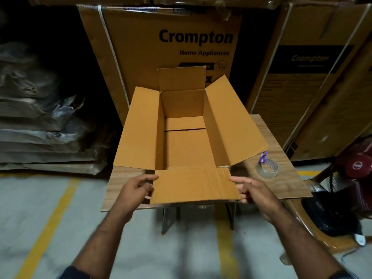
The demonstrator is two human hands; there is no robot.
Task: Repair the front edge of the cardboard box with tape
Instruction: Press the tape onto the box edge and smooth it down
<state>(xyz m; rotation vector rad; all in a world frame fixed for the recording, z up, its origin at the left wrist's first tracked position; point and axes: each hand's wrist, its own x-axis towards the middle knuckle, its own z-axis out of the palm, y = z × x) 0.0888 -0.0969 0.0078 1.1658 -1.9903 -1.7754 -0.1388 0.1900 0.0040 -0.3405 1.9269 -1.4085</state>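
Sitting open in the middle of the wooden tabletop [281,156], the cardboard box [184,137] has all four flaps spread out, its inside bare down to the bottom seam. Its front flap [193,185] folds down toward the viewer at 6 o'clock and overhangs the tabletop's near edge. At the flap's right hinge corner the cardboard looks ragged, with creases running down the flap beside it.

Both hands are on that front flap now. At 7 o'clock, the left hand [134,190] cups the flap's left edge, fingers [148,178] curled around it, thumb side on top. At 5 o'clock, the right hand [253,190] takes the right edge, one finger stretched along the top near the ragged corner, the rest tucked under the cardboard. Each hand is closed lightly on the flap; neither holds anything else.

Out at 3 o'clock from the box, a roll of clear tape [267,169] lies flat on the tabletop, just beside the right side flap, with a purple tag [263,157] sticking up from it. It is apart from both hands.

Beyond, at 12 o'clock, a tall carton printed "Crompton Home Appliances" [181,45] stands behind the box, and a second Crompton carton [310,77] leans at 2 o'clock. Stacked wrapped bundles [40,117] fill 9 o'clock. A dark red fan [358,164] sits at 4 o'clock, and yellow lines [50,218] cross the grey floor below.
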